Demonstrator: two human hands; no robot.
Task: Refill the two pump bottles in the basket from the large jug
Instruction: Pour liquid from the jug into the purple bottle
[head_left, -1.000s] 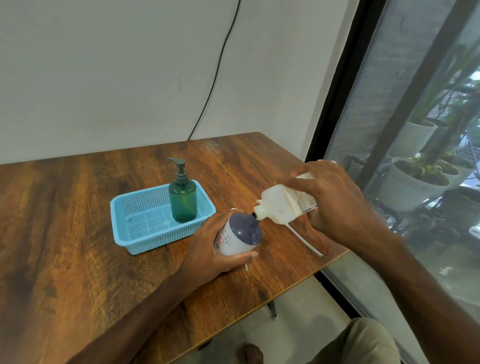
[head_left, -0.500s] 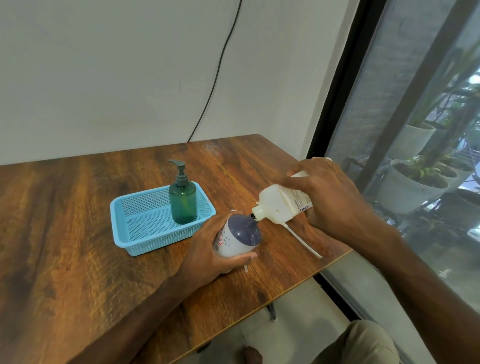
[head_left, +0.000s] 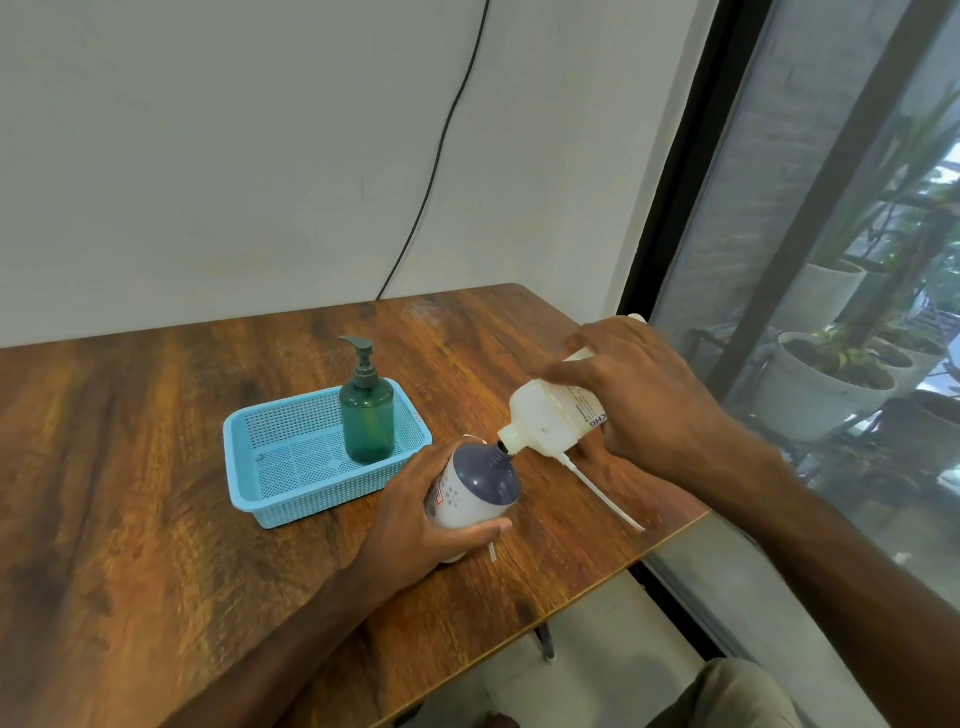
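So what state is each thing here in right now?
Green pump bottle: upright in the basket, pump on.
Blue basket: on the table, holding one bottle.
White and purple bottle: pump off, tilted, held by left hand.
Jug: uncapped, tipped, spout at the bottle's neck, held by right hand.
Pump tube: lying on the table.

Two pump bottles: one green (head_left: 367, 421), one white and purple (head_left: 475, 486). One jug (head_left: 553, 415), one blue basket (head_left: 317, 457), one loose pump tube (head_left: 602, 491).
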